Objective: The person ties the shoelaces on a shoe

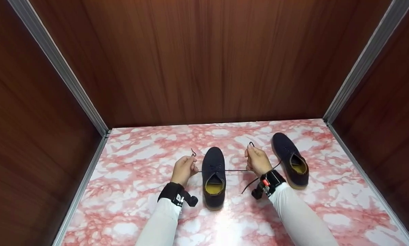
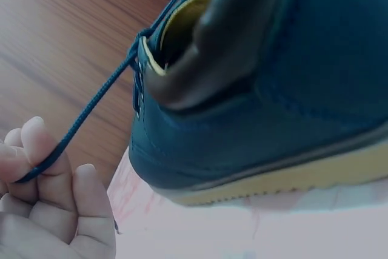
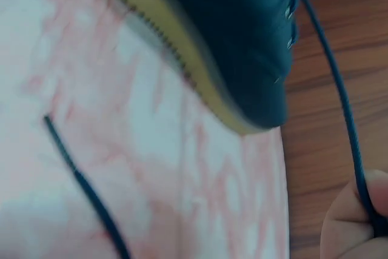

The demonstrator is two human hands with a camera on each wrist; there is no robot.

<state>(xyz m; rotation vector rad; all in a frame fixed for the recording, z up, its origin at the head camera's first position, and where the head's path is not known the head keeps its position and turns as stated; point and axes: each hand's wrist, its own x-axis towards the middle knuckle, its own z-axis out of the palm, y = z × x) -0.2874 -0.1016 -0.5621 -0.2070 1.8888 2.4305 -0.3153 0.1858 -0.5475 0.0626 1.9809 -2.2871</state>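
A dark navy lace-up shoe (image 1: 213,158) with a yellow insole stands on the table between the two hands, toe pointing away. My left hand (image 1: 184,170) grips one end of its shoelace (image 2: 91,104), curled fingers around it and a short tail sticking out above. On the other side, my right hand (image 1: 258,161) holds the other end of the lace (image 3: 339,83), its tail looping over the fingertips. Both lace ends run out sideways, nearly straight, from a crossing at the shoe's throat, seen in the left wrist view.
A matching shoe (image 1: 290,150) stands at the right, angled, its loose lace (image 1: 249,185) trailing leftward past my right wrist. The table (image 1: 136,191) has a red-and-white marbled top. Brown wood-look panels (image 1: 204,61) with grey metal corner strips enclose the back and sides.
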